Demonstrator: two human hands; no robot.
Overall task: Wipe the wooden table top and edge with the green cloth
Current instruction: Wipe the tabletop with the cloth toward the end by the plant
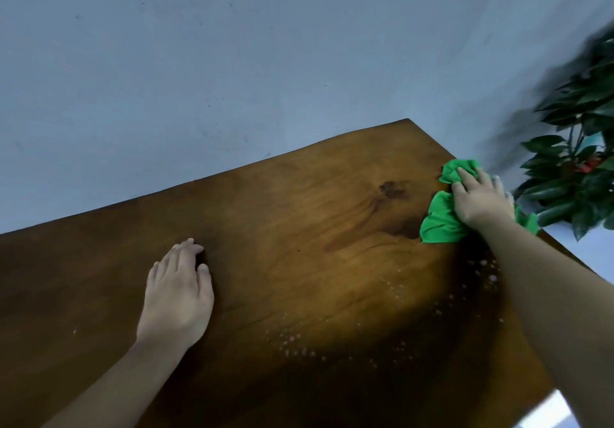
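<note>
The wooden table top (pixel 299 228) fills the lower part of the head view, brown with a dark knot near its middle. My right hand (pixel 478 195) presses the crumpled green cloth (pixel 438 221) against the table's right edge, near the far right corner. Part of the cloth hangs over that edge behind my wrist. My left hand (pixel 179 294) lies flat on the table top at the left, fingers together, holding nothing. Small white droplets (pixel 292 344) dot the wood near the front and right.
A grey-blue wall (pixel 232 62) stands right behind the table's far edge. A plant with dark green leaves (pixel 578 162) is close beside the table's right edge, just past the cloth. A pale floor (pixel 591 245) shows under the plant.
</note>
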